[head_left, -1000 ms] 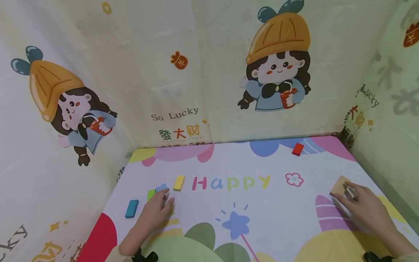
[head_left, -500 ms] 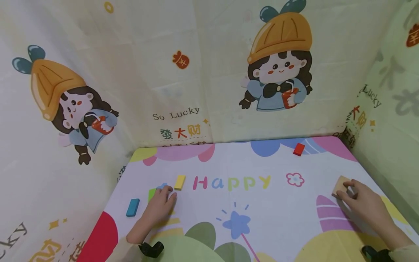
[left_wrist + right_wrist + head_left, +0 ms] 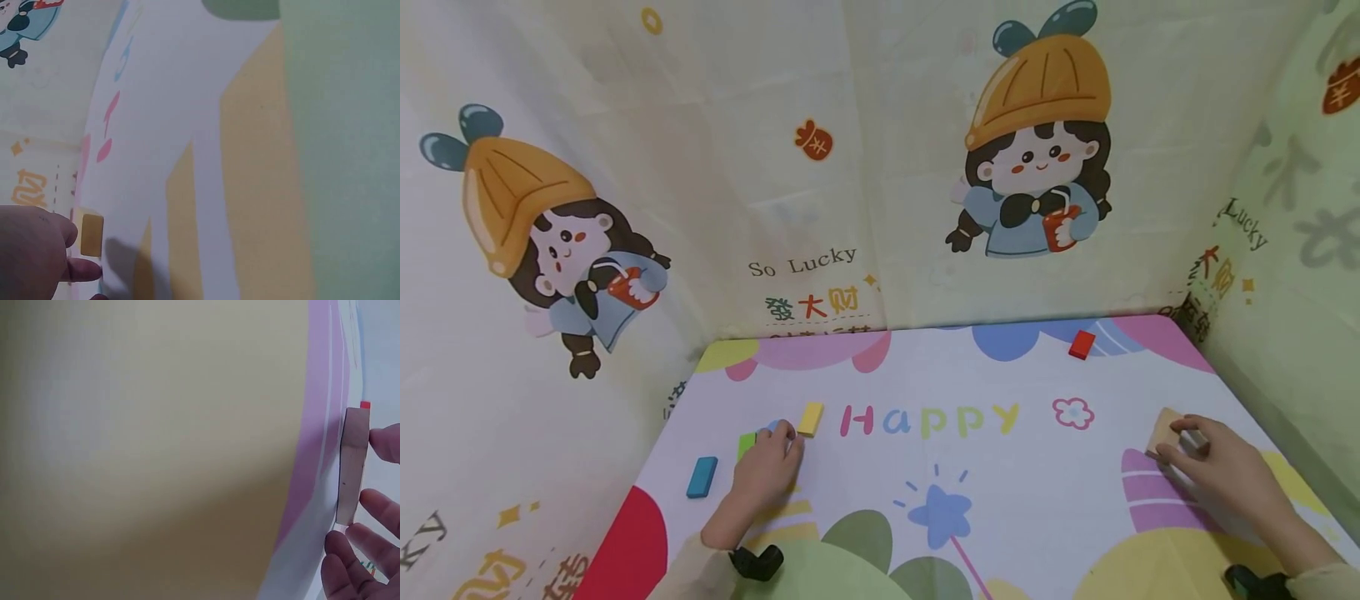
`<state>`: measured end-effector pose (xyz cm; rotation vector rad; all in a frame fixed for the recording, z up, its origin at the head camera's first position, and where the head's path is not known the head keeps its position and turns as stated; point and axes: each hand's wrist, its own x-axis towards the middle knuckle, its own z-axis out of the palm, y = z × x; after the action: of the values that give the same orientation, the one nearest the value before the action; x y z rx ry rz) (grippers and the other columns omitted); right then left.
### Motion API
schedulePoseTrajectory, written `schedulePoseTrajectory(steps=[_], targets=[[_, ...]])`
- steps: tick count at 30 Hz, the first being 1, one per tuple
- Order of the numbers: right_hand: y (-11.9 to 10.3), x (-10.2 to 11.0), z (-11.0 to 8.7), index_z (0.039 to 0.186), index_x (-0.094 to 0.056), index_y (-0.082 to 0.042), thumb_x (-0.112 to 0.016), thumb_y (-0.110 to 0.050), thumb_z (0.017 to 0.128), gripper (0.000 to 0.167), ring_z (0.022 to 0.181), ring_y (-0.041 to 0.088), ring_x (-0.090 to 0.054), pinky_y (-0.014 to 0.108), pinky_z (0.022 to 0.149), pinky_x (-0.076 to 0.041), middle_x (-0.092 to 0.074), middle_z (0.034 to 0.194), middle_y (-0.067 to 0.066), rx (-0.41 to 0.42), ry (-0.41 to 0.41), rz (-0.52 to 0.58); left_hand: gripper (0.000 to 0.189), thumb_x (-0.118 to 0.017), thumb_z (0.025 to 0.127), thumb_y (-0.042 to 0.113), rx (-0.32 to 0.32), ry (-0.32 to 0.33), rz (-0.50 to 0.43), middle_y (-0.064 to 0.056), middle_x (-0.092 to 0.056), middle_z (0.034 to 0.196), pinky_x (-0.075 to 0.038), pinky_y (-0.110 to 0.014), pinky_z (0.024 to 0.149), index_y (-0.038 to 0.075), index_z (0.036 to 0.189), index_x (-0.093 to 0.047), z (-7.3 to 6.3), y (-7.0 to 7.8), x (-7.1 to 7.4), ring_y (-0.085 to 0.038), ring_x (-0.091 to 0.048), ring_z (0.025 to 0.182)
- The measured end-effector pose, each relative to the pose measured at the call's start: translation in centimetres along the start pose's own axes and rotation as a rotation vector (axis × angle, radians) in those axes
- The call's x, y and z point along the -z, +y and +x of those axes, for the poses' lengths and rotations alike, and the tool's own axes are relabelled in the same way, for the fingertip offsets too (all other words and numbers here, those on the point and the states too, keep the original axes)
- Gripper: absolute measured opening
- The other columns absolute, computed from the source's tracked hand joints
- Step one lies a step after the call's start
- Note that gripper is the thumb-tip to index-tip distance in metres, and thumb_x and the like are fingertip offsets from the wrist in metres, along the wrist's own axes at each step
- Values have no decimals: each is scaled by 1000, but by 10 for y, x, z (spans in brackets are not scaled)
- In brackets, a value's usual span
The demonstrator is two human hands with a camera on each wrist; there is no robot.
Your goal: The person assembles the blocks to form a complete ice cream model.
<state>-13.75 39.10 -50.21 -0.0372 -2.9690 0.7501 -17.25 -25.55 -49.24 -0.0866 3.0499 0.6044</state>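
My left hand [image 3: 766, 467] reaches to the near end of a yellow block [image 3: 810, 419] lying flat on the table. In the left wrist view, fingertips [image 3: 70, 230] lie by one side of the yellow block [image 3: 92, 235] and the thumb just below it, with no clear grip. Partly behind that hand is a green block [image 3: 746, 445]. My right hand [image 3: 1223, 462] pinches a plain wooden block [image 3: 1163, 430] on the right of the table. The right wrist view has this wooden block [image 3: 354, 469] edge-on, thumb at its upper end and fingers lower down.
A blue block [image 3: 702, 477] lies to the left of the left hand. Toward the back right rests a red block [image 3: 1082, 344]. The printed tabletop [image 3: 940, 375] meets cloth walls [image 3: 880, 167] at its back and sides.
The wooden block and right hand have shifted a little to the left. My left hand has moved slightly forward and right, closer to the yellow block, which stays in place.
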Motion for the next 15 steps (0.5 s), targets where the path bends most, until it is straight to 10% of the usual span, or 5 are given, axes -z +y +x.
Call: schedulePoseTrajectory(steps=[7,15], targets=[[-18,-9,-7,127,-58,3,-74,-50,92,65,103,46,-60,60,82,-47,-58,126,35,13,-35,46,26,-56,104,34,-11,22,-16,-10,-56,97,-40,-34,56,10,114,-59,5,0,-1,-21,-49,66],[-41,-23,-10,111,-67,-6,-83,-43,85,48,91,31,-60,50,77,-49,-64,121,27,122,6,3,24,-58,103,31,3,58,-66,-5,-51,83,-36,-31,54,9,111,-61,9,-2,-5,-18,-45,62]])
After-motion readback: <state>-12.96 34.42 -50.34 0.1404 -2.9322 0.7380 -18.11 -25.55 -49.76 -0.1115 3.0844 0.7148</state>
